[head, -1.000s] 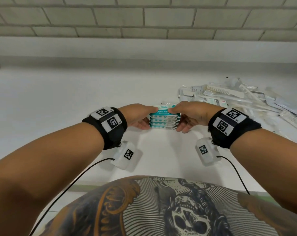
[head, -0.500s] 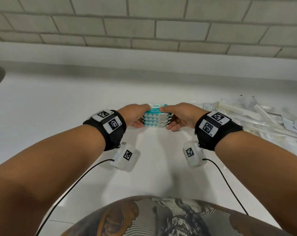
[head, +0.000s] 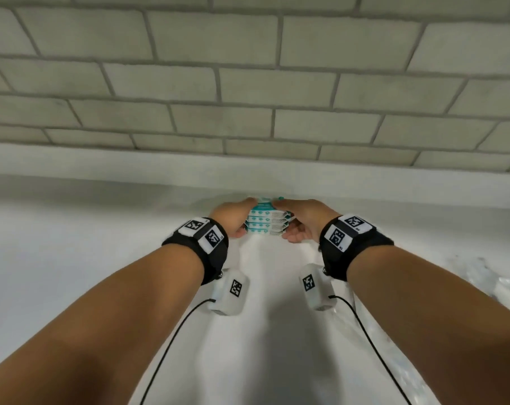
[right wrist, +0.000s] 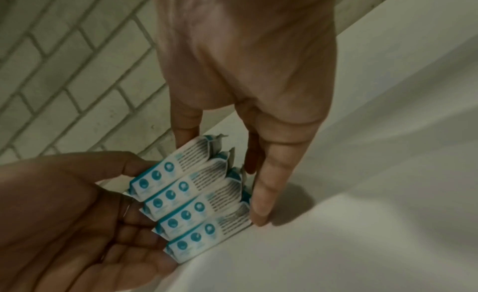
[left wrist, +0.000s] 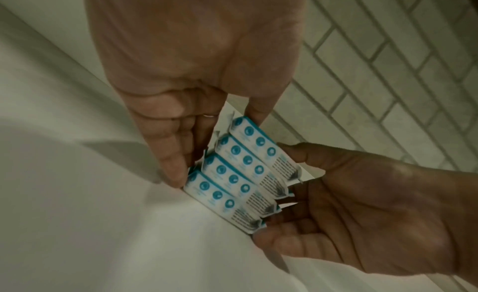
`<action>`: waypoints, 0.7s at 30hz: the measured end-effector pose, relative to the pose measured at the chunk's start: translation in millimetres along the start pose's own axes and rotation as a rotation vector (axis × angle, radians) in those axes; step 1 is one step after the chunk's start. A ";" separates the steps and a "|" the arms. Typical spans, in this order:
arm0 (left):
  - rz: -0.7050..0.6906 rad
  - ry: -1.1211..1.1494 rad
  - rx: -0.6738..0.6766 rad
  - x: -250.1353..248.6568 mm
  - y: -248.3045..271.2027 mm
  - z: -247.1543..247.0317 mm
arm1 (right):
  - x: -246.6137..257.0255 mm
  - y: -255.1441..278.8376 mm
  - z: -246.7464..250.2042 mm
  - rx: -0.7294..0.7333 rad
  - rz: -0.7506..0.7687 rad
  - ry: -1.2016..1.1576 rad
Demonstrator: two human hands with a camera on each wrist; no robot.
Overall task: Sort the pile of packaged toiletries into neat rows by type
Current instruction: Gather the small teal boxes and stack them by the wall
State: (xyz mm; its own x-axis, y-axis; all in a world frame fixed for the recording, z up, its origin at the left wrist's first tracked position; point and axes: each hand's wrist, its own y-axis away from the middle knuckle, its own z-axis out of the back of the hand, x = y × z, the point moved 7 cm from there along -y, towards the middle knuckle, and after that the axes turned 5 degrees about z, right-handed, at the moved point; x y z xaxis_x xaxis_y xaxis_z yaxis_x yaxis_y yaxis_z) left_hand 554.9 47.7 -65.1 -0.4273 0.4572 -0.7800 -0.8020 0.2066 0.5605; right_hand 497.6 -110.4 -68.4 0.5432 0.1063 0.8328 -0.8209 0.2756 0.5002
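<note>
A stack of several teal-and-white wipe packs (head: 266, 222) stands on the white counter (head: 72, 258), close to the back upstand. My left hand (head: 233, 217) holds its left end, thumb on the top pack and fingers (left wrist: 170, 159) running down the end to the counter. My right hand (head: 303, 220) holds the right end the same way, thumb on top and fingers (right wrist: 261, 194) reaching down to the surface. In both wrist views the stack (left wrist: 240, 177) (right wrist: 196, 200) shows its printed side, the packs roughly aligned with crimped ends sticking out.
A pile of clear-wrapped toiletries (head: 505, 285) lies at the right edge of the head view. Right behind the stack rises the low white upstand (head: 131, 165), and above it the tiled wall (head: 247, 83). Bare counter stretches to the left.
Both hands have carried the stack away from me, from mid-counter to just in front of the back wall. The toiletry pile has slid to the right edge of the view.
</note>
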 end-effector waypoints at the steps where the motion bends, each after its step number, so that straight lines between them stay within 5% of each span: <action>1: 0.000 0.000 -0.017 -6.1 -10.6 1.6 | 4.9 -11.2 3.1 -0.018 -0.004 -0.017; 8: -0.036 -0.016 -0.089 -37.2 -67.8 9.4 | 33.3 -66.2 9.8 -0.103 0.052 -0.087; 17: -0.093 -0.090 -0.012 -44.8 -85.4 9.5 | 29.2 -84.2 13.4 -0.103 0.085 -0.074; 21: -0.048 0.102 0.017 -33.7 -87.1 18.8 | 21.0 -77.8 27.5 -0.038 0.071 -0.145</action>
State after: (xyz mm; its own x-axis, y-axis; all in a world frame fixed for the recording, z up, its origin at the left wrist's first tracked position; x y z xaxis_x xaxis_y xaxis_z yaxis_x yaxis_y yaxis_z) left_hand 647.0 30.6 -82.4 -0.4297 0.3559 -0.8299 -0.8159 0.2408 0.5257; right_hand 568.0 -155.9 -83.4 0.4502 -0.0114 0.8928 -0.8477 0.3086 0.4314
